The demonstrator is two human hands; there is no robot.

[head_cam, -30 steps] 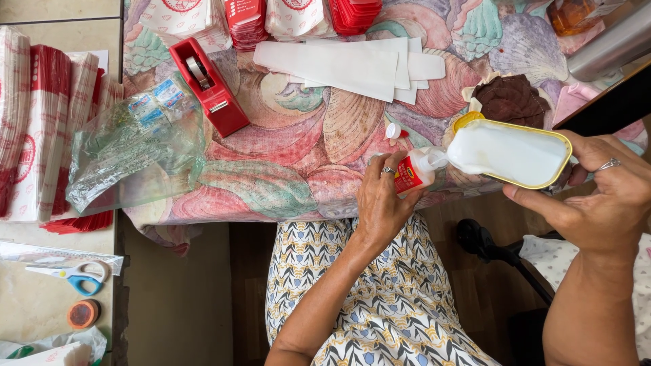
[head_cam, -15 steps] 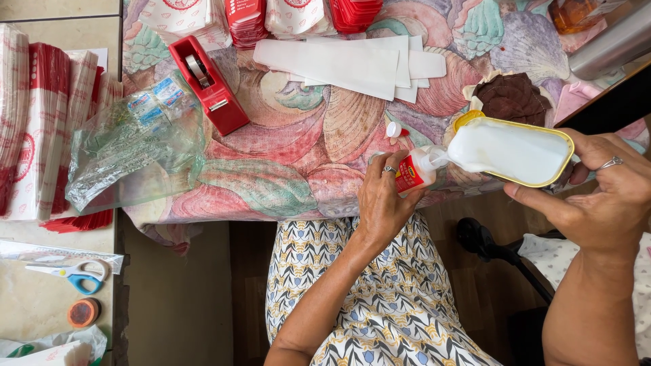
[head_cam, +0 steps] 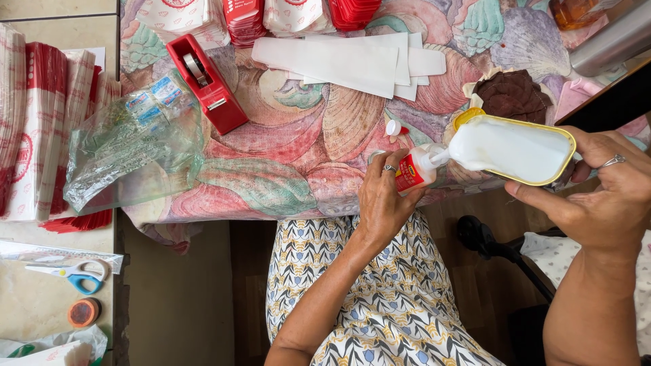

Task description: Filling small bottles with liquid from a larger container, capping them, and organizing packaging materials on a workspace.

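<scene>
My left hand (head_cam: 383, 200) grips a small glue bottle (head_cam: 415, 169) with a red label, its open nozzle pointing right. My right hand (head_cam: 600, 196) holds a yellow-rimmed oval tin (head_cam: 515, 148) full of white glue, tilted so that its lip meets the bottle's nozzle. The bottle's small white and red cap (head_cam: 394, 127) lies on the tablecloth just above my left hand. Both hands hover at the table's near edge, over my patterned lap.
A red tape dispenser (head_cam: 207, 83) stands on the shell-patterned tablecloth (head_cam: 291, 149), with white paper strips (head_cam: 352, 57) behind and a clear plastic bag (head_cam: 132, 142) at left. Red-and-white paper bags (head_cam: 37, 122) are stacked far left. Scissors (head_cam: 71, 274) and a tape roll (head_cam: 84, 312) lie lower left.
The tin has moved slightly left and closer to the bottle's nozzle. My left hand has stayed put.
</scene>
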